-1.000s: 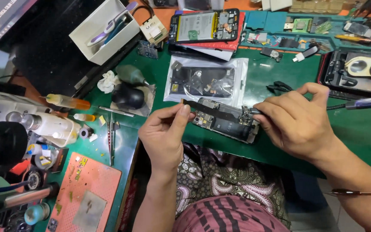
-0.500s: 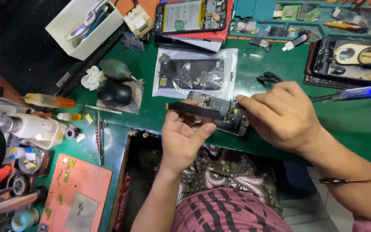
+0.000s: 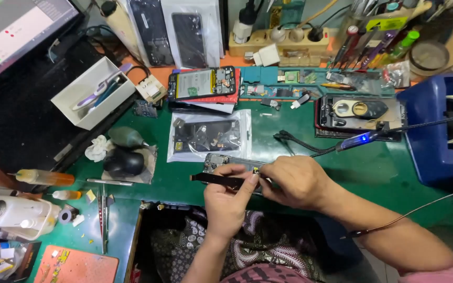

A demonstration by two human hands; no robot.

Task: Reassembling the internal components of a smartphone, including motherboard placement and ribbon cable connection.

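With the opened phone (image 3: 225, 163) lying near the front edge of the green worktop (image 3: 389, 173), my left hand (image 3: 227, 199) pinches its dark flex strip (image 3: 217, 180) (thin, easily creased) and should stay low while my right hand (image 3: 295, 182) grips and steadies the frame.

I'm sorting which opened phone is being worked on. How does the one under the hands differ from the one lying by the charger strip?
The opened phone under the hands lies near the mat's front edge, mostly covered by the left hand and right hand. The opened phone at the back lies untouched, fully in view on a red sheet, showing a pale battery. Both lie flat with insides exposed.
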